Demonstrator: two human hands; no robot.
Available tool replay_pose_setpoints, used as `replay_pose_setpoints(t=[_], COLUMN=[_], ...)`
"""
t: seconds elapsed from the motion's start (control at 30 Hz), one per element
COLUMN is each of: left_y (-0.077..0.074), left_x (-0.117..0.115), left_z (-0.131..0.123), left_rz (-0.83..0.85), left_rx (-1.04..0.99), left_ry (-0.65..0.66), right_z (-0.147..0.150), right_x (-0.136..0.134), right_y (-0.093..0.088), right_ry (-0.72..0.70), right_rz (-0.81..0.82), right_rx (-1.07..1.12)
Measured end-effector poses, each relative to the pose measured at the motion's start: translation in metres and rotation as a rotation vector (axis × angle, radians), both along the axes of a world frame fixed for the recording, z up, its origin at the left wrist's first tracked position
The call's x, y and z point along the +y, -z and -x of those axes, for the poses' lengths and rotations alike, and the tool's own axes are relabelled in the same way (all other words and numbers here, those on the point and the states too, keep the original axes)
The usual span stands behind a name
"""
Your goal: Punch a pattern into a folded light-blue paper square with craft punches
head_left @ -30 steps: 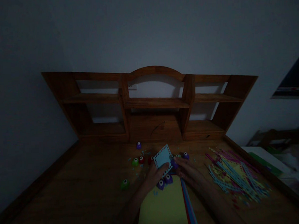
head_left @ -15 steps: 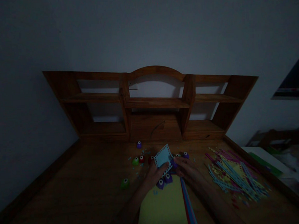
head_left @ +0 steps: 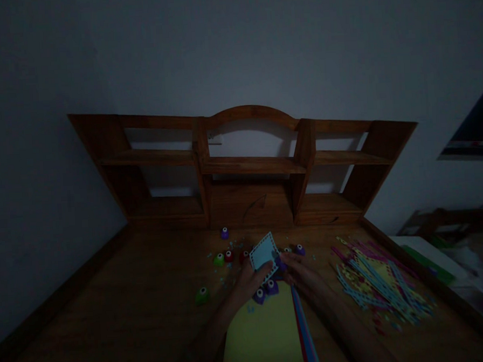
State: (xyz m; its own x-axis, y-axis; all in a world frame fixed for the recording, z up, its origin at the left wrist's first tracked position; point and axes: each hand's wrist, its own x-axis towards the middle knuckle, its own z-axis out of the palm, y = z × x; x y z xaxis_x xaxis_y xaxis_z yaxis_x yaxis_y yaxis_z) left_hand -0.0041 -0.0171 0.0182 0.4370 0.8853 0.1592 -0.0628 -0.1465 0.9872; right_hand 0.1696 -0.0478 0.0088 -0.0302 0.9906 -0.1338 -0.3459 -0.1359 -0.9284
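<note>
A light blue paper card point(head_left: 263, 252) with small holes punched along its edges is held tilted above the desk. My left hand point(head_left: 249, 282) pinches its lower left part, thumb on top. My right hand point(head_left: 302, 271) is closed around a small purple craft punch point(head_left: 281, 264) with an eye design, set at the card's right edge. Its fingertips are partly hidden. Just below the card, a purple punch point(head_left: 272, 287) and another purple punch point(head_left: 259, 295) rest at the top of a stack of coloured paper point(head_left: 263, 339), yellow uppermost.
Green punches point(head_left: 202, 296), red punches point(head_left: 228, 256) and more purple ones point(head_left: 225, 233) stand around, among tiny blue paper scraps. A heap of punched paper strips point(head_left: 382, 281) lies at the right. A wooden shelf unit point(head_left: 252, 164) rises along the desk's back.
Almost nothing differs. Both hands keep the card and the purple punch in nearly the same place, with only a slight shift of the view.
</note>
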Motion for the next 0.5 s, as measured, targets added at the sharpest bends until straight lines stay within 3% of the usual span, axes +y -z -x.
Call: replay_pose_setpoints(t=[0.13, 0.37, 0.5], left_y=[0.0, -0.019, -0.02], left_x=[0.001, -0.006, -0.006], left_z=[-0.001, 0.001, 0.001], left_rz=[-0.01, -0.045, -0.04], left_rx=[0.01, 0.078, 0.07], left_ry=[-0.01, -0.031, -0.017], right_z=[0.0, 0.001, 0.0], right_x=[0.001, 0.003, 0.005], right_y=[-0.001, 0.001, 0.005], right_ry=[-0.034, -0.008, 0.015], right_rz=[-0.018, -0.051, -0.038], right_rx=[-0.003, -0.051, -0.056])
